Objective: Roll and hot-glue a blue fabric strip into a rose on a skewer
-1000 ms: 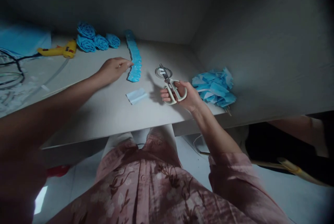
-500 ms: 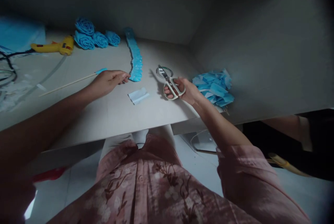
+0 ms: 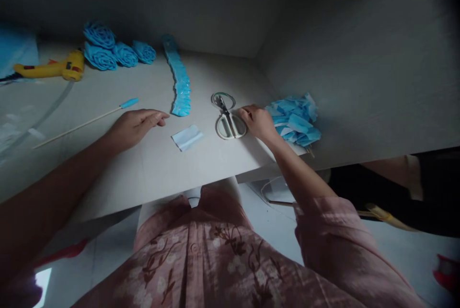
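Note:
My left hand (image 3: 138, 129) hovers low over the table with thumb and fingers pressed together and no object visible in them. Just beyond its fingertips lies a gathered blue crepe-like strip (image 3: 181, 88), separated by a small gap. A thin stick with a blue tip (image 3: 77, 127) is on the table left of that hand. Scissors with white handles (image 3: 231, 127) rest flat, blades pointing away, over a ring-shaped roll (image 3: 230, 99). Beside their handles is my right hand (image 3: 259, 122), empty, fingers loosely bent and slightly apart. A small pale blue rectangular piece (image 3: 187, 137) lies between the hands.
Several rolled blue flowers (image 3: 101, 55) stand at the back left, beside a yellow glue gun (image 3: 50, 69) with a dark cord. A pile of blue pieces (image 3: 296, 119) sits at the right against the side panel (image 3: 352, 83). Another person's arm (image 3: 390, 171) shows lower right.
My right hand has let go of the scissors, which now lie on the table. My left hand has drawn back from the end of the blue strip.

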{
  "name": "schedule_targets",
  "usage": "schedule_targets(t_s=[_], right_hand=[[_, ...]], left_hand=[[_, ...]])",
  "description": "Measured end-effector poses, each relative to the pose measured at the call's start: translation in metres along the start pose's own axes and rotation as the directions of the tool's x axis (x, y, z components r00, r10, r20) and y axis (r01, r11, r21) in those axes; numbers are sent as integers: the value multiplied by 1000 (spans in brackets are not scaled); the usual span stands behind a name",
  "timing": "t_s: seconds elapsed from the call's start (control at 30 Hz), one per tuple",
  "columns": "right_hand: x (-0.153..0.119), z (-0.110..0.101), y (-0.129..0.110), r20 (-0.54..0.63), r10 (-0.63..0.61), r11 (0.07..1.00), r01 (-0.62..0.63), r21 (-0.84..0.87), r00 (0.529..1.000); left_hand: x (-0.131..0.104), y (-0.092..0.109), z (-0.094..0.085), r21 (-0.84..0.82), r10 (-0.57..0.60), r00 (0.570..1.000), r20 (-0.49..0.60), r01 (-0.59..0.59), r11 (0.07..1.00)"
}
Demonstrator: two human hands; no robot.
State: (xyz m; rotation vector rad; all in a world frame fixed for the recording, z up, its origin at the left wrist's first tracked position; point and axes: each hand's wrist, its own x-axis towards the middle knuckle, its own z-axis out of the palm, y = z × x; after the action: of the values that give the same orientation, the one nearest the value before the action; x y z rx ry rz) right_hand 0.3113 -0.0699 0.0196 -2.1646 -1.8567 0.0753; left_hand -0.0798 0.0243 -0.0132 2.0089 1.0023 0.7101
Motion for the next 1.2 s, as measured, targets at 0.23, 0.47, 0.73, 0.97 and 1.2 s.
schedule_targets(t_s=[0.23,0.47,0.73,0.97,1.2], right_hand=[[39,11,-5,64,-39,998,42,-45,997],[53,15,-3,-12,-75,997,76,28,997],[7,13,-62,-22,-397,879,387,277,918],[0,26,-116,225,-446,892,411,188,866],[6,25,-126,202,-508,798,368,478,838]], left_hand=[[0,-1,0,7,-26,1000,-4,26,1000],[1,0,0,43,-15,1000,-5,15,999],[-2,8,3,129,24,1000,0,-23,991],[-3,13,7,91,-7,999,-39,10,996],[-4,21,19,-378,-51,999,-21,39,925]])
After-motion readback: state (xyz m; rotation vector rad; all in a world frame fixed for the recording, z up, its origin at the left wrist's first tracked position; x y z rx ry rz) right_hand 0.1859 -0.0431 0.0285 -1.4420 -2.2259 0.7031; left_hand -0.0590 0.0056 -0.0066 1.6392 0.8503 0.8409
